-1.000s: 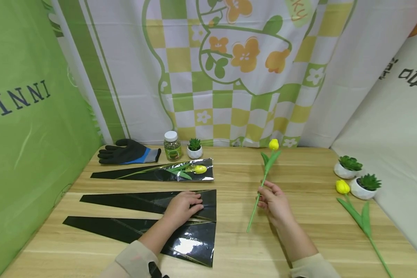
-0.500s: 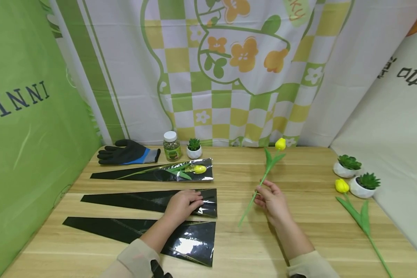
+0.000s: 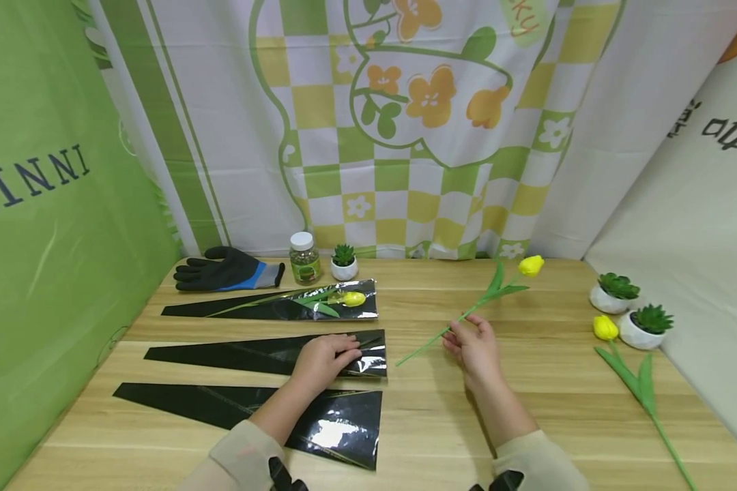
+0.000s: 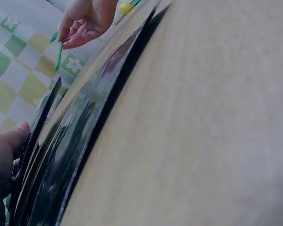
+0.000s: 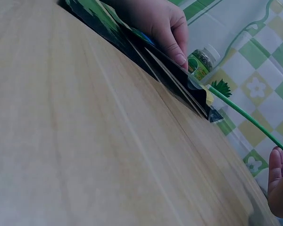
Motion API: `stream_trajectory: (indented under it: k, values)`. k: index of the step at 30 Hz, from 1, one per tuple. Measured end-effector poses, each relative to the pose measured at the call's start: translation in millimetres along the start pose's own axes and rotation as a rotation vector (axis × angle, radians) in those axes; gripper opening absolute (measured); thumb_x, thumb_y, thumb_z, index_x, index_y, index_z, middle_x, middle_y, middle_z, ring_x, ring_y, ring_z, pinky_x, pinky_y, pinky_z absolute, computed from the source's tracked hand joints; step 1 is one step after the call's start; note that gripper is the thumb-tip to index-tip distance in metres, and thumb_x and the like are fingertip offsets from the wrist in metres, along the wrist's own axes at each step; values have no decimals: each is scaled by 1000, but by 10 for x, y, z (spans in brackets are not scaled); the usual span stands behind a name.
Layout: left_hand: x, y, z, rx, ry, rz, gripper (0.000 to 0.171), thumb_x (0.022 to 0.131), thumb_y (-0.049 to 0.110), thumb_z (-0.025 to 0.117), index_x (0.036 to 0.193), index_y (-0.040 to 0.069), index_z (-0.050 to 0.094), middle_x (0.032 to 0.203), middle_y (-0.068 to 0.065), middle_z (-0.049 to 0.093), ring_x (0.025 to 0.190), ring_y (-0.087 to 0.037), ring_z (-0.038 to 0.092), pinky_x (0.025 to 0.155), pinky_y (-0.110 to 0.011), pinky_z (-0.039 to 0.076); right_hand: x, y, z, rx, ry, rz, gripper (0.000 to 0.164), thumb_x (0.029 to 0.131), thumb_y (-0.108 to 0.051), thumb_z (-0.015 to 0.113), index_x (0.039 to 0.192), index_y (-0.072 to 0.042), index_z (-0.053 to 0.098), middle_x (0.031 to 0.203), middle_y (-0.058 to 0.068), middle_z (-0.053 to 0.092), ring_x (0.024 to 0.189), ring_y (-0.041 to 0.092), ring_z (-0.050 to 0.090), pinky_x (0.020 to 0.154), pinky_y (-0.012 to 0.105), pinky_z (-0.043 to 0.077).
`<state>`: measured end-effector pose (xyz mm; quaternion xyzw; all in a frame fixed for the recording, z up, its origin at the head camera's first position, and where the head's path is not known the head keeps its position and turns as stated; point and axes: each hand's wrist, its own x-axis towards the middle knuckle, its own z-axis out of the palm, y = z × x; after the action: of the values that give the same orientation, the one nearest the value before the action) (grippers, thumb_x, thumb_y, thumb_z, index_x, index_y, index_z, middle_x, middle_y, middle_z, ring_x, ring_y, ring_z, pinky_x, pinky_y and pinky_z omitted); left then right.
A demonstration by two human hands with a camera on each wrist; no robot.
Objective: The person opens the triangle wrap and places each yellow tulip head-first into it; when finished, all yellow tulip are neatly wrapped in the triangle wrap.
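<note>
My left hand (image 3: 324,360) grips the middle black flower sleeve (image 3: 221,354) near its wide end, the thumb on top; the sleeve's wide end is tilted up from the table. Its fingertips are partly hidden. My right hand (image 3: 477,346) pinches the green stem of a yellow artificial tulip (image 3: 531,266) between thumb and fingers. The tulip slants, bloom to the upper right, and the stem's cut end points left at the sleeve's wide end, a small gap apart. In the right wrist view the stem (image 5: 250,121) reaches close to the sleeve's mouth (image 5: 208,101).
Another black sleeve (image 3: 344,423) lies in front. Behind lies a sleeve holding a tulip (image 3: 353,299). At the back are a work glove (image 3: 221,269), a lidded jar (image 3: 305,260) and a potted succulent (image 3: 344,264). A loose tulip (image 3: 605,328) lies right, beside two potted succulents (image 3: 646,331).
My right hand has turned the tulip, swinging its bloom rightward and its stem end left toward the sleeve. My left hand has raised the sleeve's wide end slightly.
</note>
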<state>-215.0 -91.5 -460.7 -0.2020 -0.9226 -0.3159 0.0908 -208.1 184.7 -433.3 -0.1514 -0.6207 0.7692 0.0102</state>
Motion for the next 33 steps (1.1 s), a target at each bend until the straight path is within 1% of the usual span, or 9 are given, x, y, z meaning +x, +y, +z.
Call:
stream_trajectory:
  k: [3, 7, 12, 18, 23, 30, 33]
  values:
    - [1, -3, 3, 13, 1, -9, 22, 90, 26, 70, 106, 13, 78, 115, -4, 73, 112, -23, 68, 99, -44, 53, 47, 17, 47, 21, 50, -9, 51, 101, -8, 50, 143, -3, 22, 97, 0, 53, 80, 2, 62, 78, 14, 57]
    - [1, -7, 7, 28, 4, -10, 22, 90, 26, 70, 105, 13, 78, 115, -4, 74, 111, -22, 68, 99, -44, 53, 107, 51, 121, 71, 118, -29, 48, 100, -5, 51, 139, -3, 24, 93, 1, 55, 75, 3, 62, 74, 14, 57]
    - [5, -3, 10, 20, 10, -2, 21, 90, 26, 70, 105, 13, 78, 115, -4, 74, 111, -23, 69, 98, -45, 53, 146, 91, 187, 103, 157, -51, 45, 99, -3, 51, 136, -3, 26, 92, 2, 55, 72, 4, 62, 71, 15, 58]
    - [-1, -15, 28, 24, 3, -2, 22, 89, 26, 71, 105, 13, 78, 115, -4, 74, 111, -22, 69, 98, -44, 53, 153, 111, 235, 97, 169, -55, 46, 99, -3, 52, 137, -1, 26, 90, 2, 55, 72, 4, 62, 70, 14, 58]
    - [0, -13, 29, 32, -6, -10, 22, 90, 26, 70, 106, 13, 78, 115, -4, 73, 111, -22, 68, 98, -44, 53, 145, 127, 270, 91, 158, -64, 45, 99, -3, 52, 136, -1, 26, 92, 3, 56, 72, 4, 63, 71, 15, 58]
    - [0, 5, 42, 20, 27, -16, 21, 90, 25, 70, 105, 12, 78, 115, -4, 73, 111, -23, 69, 98, -43, 54, 115, 143, 300, 78, 138, -67, 46, 99, -3, 51, 136, 0, 25, 93, 2, 56, 75, 5, 63, 74, 15, 58]
    - [0, 3, 44, 18, 39, -23, 21, 90, 26, 71, 105, 12, 78, 115, -4, 74, 110, -23, 69, 97, -43, 54, 101, 162, 306, 107, 133, -94, 40, 98, -2, 53, 130, -1, 29, 91, 2, 57, 74, 5, 63, 71, 16, 58]
